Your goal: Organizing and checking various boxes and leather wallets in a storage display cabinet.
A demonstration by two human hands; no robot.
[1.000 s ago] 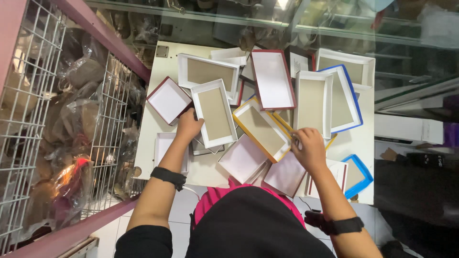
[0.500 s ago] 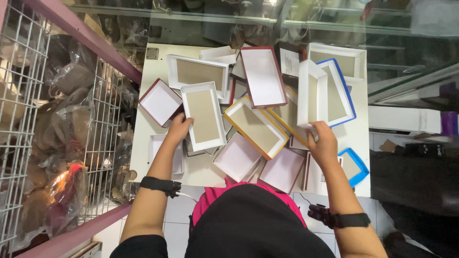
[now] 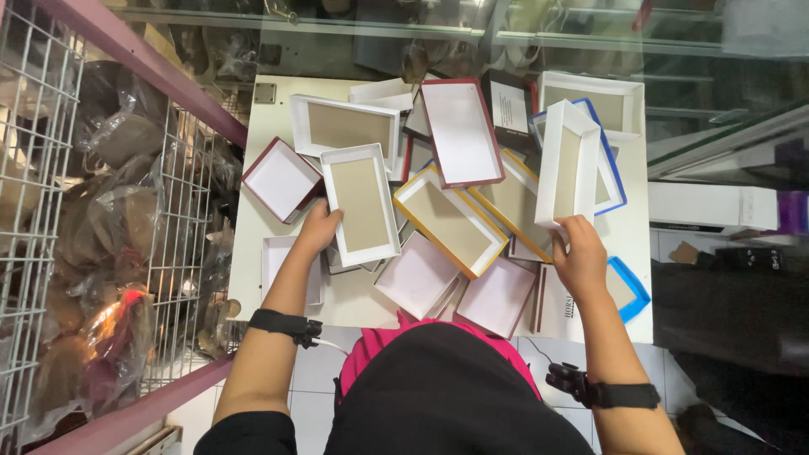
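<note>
Right hand: the right hand [image 3: 580,253] grips the near end of a white box tray [image 3: 566,168], lifted and tilted on its side above the pile, right of the yellow-edged tray [image 3: 451,221].
Left hand: the left hand [image 3: 318,227], fingers curled, holds the near-left edge of a second white tray [image 3: 361,204], lying flat left of the yellow-edged one.
Counts: two yellow-edged, two blue-edged, two maroon-edged trays visible; one black wristband per arm.
Support: white table [image 3: 253,168].

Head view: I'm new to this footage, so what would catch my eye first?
A jumble of shallow box trays, rimmed white, yellow, maroon and blue, covers the white table. The right hand grips a white tray tipped on edge at the right; the left hand grips a flat white tray. A wire rack of bagged goods fills the left.
</note>
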